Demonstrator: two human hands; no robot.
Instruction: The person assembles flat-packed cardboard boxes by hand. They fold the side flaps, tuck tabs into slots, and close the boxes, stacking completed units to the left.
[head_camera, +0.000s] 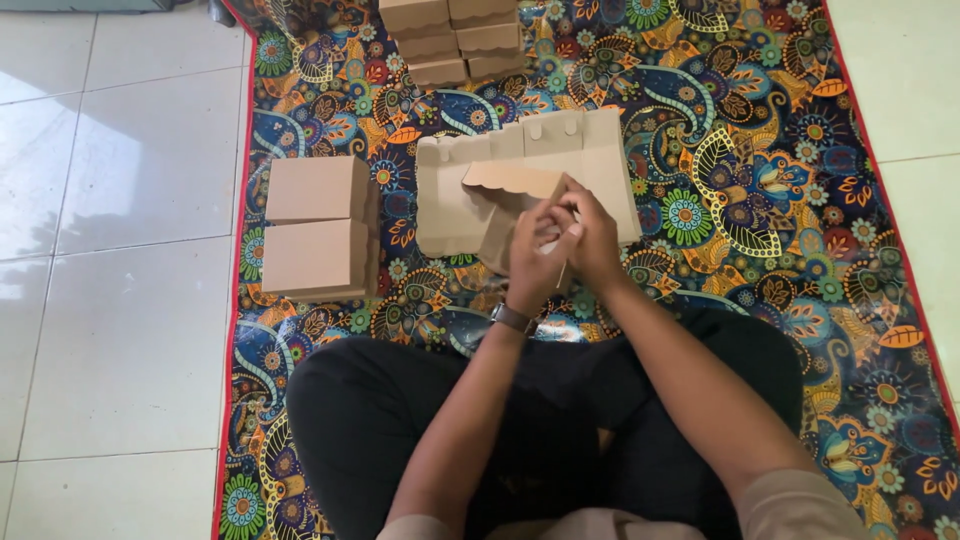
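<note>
A flat brown cardboard box blank (455, 200) with scalloped edges lies on the patterned mat in front of me, partly folded up. My left hand (535, 262), with a watch on its wrist, and my right hand (595, 240) meet over its near right part. Both grip a folded flap of the cardboard blank between their fingers. The fingertips overlap, so the exact fold under them is hidden.
Two folded brown boxes (318, 228) sit side by side at the left edge of the colourful mat (760, 180). A stack of several more folded boxes (455, 40) stands at the top. White floor tiles (120, 200) surround the mat. My crossed legs fill the bottom.
</note>
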